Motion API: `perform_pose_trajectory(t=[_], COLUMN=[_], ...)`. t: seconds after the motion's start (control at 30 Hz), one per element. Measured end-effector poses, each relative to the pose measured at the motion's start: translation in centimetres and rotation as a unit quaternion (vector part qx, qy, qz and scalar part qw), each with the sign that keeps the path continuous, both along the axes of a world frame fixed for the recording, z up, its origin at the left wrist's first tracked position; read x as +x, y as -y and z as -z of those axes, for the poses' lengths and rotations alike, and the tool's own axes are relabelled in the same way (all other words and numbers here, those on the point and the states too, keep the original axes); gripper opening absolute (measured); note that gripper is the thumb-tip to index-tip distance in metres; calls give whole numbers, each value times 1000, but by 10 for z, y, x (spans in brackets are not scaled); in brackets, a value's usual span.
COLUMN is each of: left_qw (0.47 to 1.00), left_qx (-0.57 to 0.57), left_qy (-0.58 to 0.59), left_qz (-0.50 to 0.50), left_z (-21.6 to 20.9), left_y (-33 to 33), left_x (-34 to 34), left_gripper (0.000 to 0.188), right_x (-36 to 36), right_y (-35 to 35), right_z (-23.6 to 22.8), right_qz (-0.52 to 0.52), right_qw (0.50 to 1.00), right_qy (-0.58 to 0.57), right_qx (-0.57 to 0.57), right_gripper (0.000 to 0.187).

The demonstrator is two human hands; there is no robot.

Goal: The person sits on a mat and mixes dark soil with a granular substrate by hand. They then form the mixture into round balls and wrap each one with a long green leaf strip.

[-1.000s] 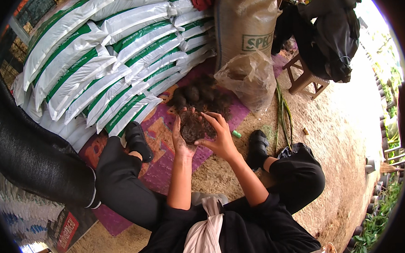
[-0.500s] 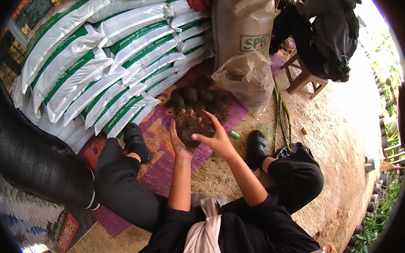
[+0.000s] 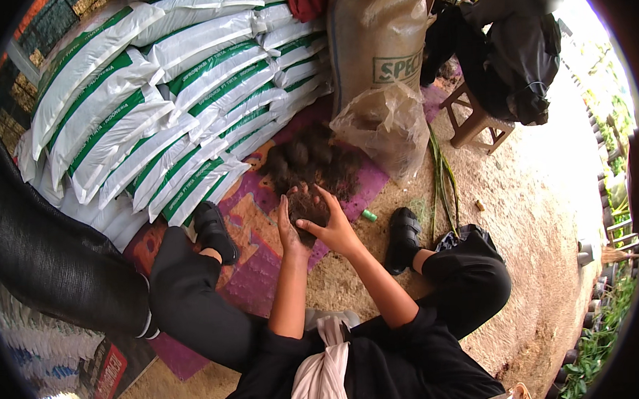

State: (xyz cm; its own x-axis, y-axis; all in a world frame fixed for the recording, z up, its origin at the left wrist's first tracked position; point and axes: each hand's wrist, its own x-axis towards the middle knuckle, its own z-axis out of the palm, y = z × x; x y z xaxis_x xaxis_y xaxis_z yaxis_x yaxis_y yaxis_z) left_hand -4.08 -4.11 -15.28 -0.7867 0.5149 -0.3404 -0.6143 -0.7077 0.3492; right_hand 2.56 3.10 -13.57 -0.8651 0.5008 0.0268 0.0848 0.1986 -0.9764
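Observation:
A dark brown, fibrous ball of soil (image 3: 310, 211) is held between my two hands, in front of the purple mat. My left hand (image 3: 289, 228) cups its left side, with soil smudged over the palm. On its other side my right hand (image 3: 336, 231) curves round, the thumb lying across the near face of the ball. Just beyond my fingertips, a heap of similar dark, rounded clumps (image 3: 305, 156) with loose fibres lies on the purple mat (image 3: 255, 266). The undersides of the ball and some fingers are hidden.
White and green filled sacks (image 3: 208, 97) are stacked at the far left. A large tan sack (image 3: 373, 37) and a crumpled clear plastic bag (image 3: 388, 129) stand behind the heap. Another person sits by a brown stool (image 3: 476, 121). A green cap (image 3: 369, 215) lies right of my hands.
Both hands have closed in around the soil ball, with the right hand nearer the left than before. The ball looks more compact. The view has shifted slightly.

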Motion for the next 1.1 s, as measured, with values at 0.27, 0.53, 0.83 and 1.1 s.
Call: perform_pose_trajectory(t=[0.27,0.53,0.83,1.1], left_qw=[1000,998,997,998], left_qx=[-20,-60,-2,30], left_qy=[4,-15,-21,-25], left_qz=[-3,-10,-71,-47], left_z=[3,-9,11,-18], left_y=[7,7,36,43], left_x=[-5,-5,-18,1], left_gripper=[28,30,27,26], right_x=[0,-1,21,113], right_y=[-5,-8,-17,77], right_z=[9,6,71,258], right_qz=[22,-3,56,-478], right_qw=[999,985,955,745], right_qy=[-6,-40,142,456], right_qx=[33,-168,-256,92], right_gripper=[83,71,37,44])
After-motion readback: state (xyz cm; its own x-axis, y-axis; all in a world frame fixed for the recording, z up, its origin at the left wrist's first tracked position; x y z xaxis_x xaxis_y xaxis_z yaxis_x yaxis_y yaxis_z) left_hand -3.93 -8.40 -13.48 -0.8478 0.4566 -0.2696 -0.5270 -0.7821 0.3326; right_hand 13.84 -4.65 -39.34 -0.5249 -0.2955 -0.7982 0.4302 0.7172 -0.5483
